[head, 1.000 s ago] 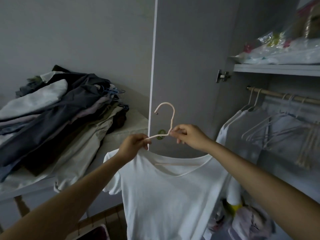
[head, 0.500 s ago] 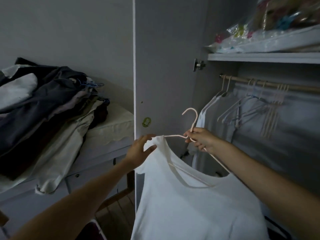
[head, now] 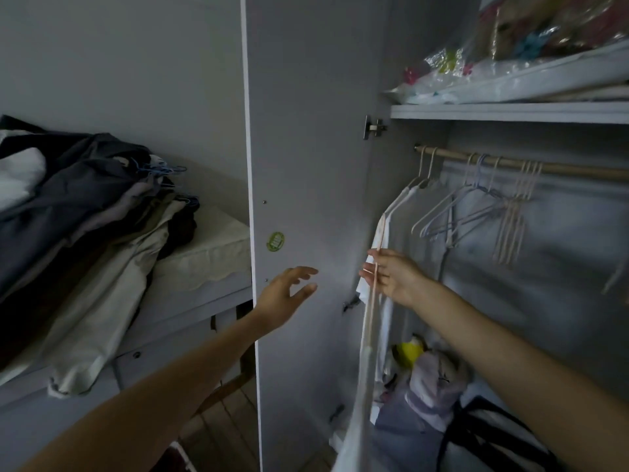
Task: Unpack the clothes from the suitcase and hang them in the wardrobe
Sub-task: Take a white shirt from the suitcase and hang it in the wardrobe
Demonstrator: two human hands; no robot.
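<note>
My right hand (head: 391, 275) grips a pale pink hanger (head: 378, 247), turned edge-on, with a white T-shirt (head: 360, 386) hanging from it inside the open wardrobe. The hanger's top reaches up toward the wooden rail (head: 571, 170), below it. My left hand (head: 286, 294) is empty, fingers spread, in front of the open wardrobe door (head: 306, 165). White garments (head: 396, 206) hang at the rail's left end, beside several empty hangers (head: 476, 206). The suitcase is not in view.
A pile of dark and beige clothes (head: 85, 226) lies on a surface at the left. A shelf (head: 510, 112) above the rail holds plastic-wrapped items. Bags and a yellow object (head: 410, 352) sit on the wardrobe floor.
My left hand let go of the T-shirt's shoulder and drew back. My right hand carried the hanger and shirt right into the wardrobe, turning it edge-on.
</note>
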